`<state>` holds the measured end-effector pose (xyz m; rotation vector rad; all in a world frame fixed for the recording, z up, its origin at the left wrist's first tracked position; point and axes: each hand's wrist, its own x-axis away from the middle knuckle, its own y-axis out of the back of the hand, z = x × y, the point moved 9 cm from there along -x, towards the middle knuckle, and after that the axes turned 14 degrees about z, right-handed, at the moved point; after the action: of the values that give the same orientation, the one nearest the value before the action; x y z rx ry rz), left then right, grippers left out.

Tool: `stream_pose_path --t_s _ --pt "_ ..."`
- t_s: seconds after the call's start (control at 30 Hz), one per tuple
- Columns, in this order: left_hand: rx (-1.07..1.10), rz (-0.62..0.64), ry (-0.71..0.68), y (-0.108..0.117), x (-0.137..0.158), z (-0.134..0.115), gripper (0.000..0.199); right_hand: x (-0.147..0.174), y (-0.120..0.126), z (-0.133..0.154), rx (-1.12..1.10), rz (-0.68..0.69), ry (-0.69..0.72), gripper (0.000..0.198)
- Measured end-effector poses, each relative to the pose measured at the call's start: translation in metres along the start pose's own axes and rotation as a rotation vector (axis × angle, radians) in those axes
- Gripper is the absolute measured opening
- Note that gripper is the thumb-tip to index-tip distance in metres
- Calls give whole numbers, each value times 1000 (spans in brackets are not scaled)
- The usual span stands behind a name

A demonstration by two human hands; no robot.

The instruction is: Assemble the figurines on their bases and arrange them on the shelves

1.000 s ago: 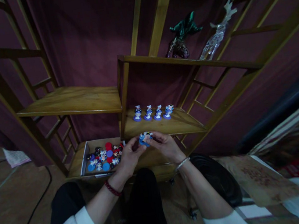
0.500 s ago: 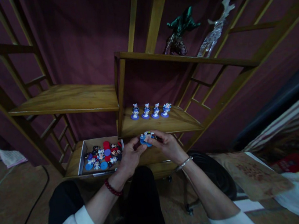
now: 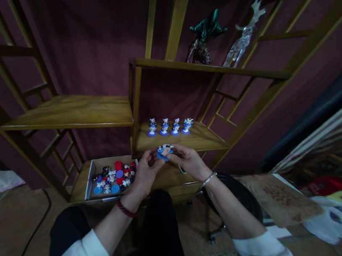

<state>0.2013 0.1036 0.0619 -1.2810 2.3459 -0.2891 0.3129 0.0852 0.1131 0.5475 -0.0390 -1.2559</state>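
Note:
A small figurine (image 3: 165, 150) with a blue round base is held between both hands in front of the middle shelf (image 3: 148, 148). My left hand (image 3: 147, 170) pinches its base side; my right hand (image 3: 191, 161) grips it from the other side, fingers and thumb closed. Part of the figurine is covered by fingers. Behind it, several figurines (image 3: 164, 128) on purple bases stand in rows on that shelf. To the left of my left hand, a shallow box (image 3: 89, 179) holds more loose figurines and round red, blue and purple bases.
A dark green statue (image 3: 208, 29) and a clear glass-like figure (image 3: 244, 37) stand on the upper right shelf. Wooden posts frame the shelves. A black round stool (image 3: 244, 198) is below my right forearm; plastic bags (image 3: 327, 220) lie at the lower right.
Both hands have lifted the figurine slightly and turned it a little, with more of its blue base showing. The whole view has shifted slightly.

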Motion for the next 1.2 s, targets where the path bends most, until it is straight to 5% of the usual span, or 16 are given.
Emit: stream_pose_path --t_s 0.43,1.03,1.2 --pt "24 -44 29 3 -19 22 34 -3 7 -25 -243 -33 -97 36" --pt "-30 -43 12 -19 -32 25 27 7 35 -44 -279 -168 -67 34" --pt "-44 -22 11 -28 -37 24 46 11 43 -46 -292 -191 -81 36"
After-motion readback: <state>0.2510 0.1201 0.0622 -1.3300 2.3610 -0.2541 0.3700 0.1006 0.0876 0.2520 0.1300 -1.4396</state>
